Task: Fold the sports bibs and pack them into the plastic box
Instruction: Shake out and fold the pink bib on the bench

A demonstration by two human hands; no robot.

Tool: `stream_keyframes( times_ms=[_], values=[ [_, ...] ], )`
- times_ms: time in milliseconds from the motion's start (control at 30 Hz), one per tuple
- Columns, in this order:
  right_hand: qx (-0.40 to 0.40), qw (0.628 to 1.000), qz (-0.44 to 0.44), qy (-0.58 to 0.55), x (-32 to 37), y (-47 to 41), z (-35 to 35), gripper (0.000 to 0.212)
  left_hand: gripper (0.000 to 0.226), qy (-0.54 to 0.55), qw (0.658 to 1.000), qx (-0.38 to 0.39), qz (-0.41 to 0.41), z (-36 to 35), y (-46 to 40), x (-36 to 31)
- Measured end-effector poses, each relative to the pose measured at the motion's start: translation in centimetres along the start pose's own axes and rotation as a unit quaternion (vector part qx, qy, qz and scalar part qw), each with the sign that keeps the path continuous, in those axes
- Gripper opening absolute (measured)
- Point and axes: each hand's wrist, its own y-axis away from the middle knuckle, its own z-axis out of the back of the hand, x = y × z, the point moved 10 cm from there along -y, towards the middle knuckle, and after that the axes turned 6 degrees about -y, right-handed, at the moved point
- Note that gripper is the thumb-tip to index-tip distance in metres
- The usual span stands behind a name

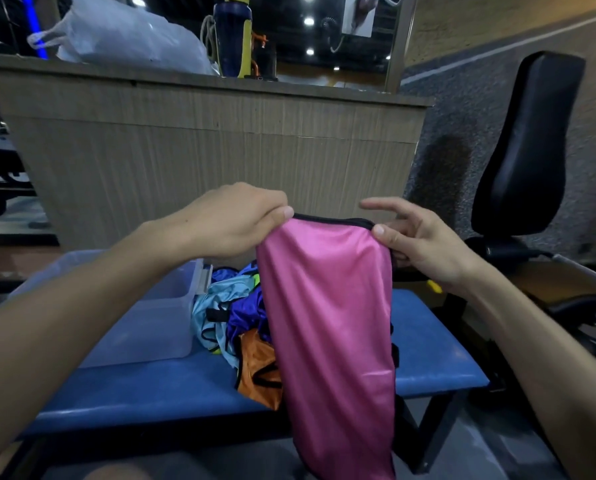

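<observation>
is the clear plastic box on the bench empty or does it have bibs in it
Empty as far as visible: the clear plastic box shows only bare walls; the left forearm hides part.

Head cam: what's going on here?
A person holds a shiny pink sports bib up by its black-trimmed top edge, the left hand pinching one corner and the right hand pinching the other, so it hangs over the blue padded bench. A heap of unfolded bibs in light blue, purple and orange lies on the bench beside the clear plastic box. No folded bibs can be seen in the box, though the left arm hides part of it.
</observation>
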Motion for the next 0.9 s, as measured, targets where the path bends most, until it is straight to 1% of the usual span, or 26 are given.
stream_keyframes(
  times_ms=[67,133,200,267,433,567,667,800,900],
  values=[
    [-0.012,0.999,0.052,-0.001,0.9,0.4,-0.1,0.022,0.035,0.021,1.000,-0.002,-0.003,-0.1,-0.4,0.5],
    [-0.017,0.997,0.077,0.027,1.4,0.6,-0.3,0.013,0.033,0.013,1.000,0.003,-0.001,-0.1,-0.7,0.8],
    [-0.013,0.994,0.092,0.050,1.7,0.8,-0.7,0.012,0.033,0.001,1.000,0.006,-0.001,0.1,-0.9,0.9],
    [-0.010,0.994,0.101,0.048,1.9,1.0,-0.9,0.012,0.034,-0.006,1.000,0.003,0.001,0.5,-1.0,1.0],
    [0.019,0.995,0.091,0.021,1.0,1.5,-1.5,0.008,0.030,0.000,1.000,0.011,-0.003,1.6,-1.2,0.7],
    [0.024,0.997,0.079,-0.007,0.0,2.0,-2.1,0.008,0.030,-0.012,1.000,0.004,-0.017,2.5,-1.6,0.1],
    [-0.001,0.997,0.082,-0.016,-0.5,2.1,-1.7,0.007,0.035,-0.028,0.999,0.002,-0.015,3.2,-1.6,-0.6],
    [-0.051,0.995,0.073,-0.036,-0.9,1.7,-0.6,0.004,0.048,-0.091,0.996,-0.008,-0.007,4.2,-1.4,-1.5],
    [-0.074,0.994,0.069,-0.032,-0.6,1.3,0.2,0.006,0.044,-0.098,0.994,-0.041,-0.021,5.0,-1.0,-2.5]
  ],
)
